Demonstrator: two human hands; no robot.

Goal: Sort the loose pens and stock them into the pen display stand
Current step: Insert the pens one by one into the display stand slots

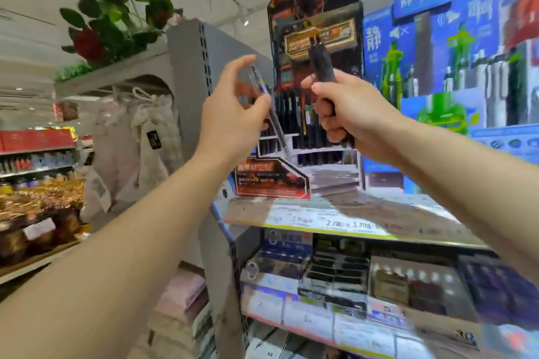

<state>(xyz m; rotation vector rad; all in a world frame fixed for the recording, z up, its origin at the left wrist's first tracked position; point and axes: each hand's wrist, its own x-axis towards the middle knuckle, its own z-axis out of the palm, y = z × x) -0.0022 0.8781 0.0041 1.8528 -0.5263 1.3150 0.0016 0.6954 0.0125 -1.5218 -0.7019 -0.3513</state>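
A person stands in a shop with both arms lifted up toward a pen display stand [316,90]. The stand is red and dark, and it sits on a shelf [335,214] with price tags along its front edge. Rows of dark pens [287,109] stand in the slots of the stand.

The left hand [233,119] is just in front of the stand, on its left side. It pinches one clear pen [269,109] with the thumb and a finger, and the other fingers [239,67] are stretched up and loose. The clear pen is tilted, with its lower end pointing down toward the stand's slots.

The right hand [347,116] is also in front of the stand, a bit to the right of the left hand. Its fingers are curled tight around a bunch of dark pens [322,64]. The tops of those pens stick up above the hand, in front of the stand's picture board.

To the right of the stand is a big blue display [455,46] with green shapes on it. Below the stand's shelf there are boxes of pens [338,268] on a lower shelf. Far to the left of the stand, a green plant with a red flower [113,20] sits on top of a grey rack. The picture is blurry, so small things are hard to make out.
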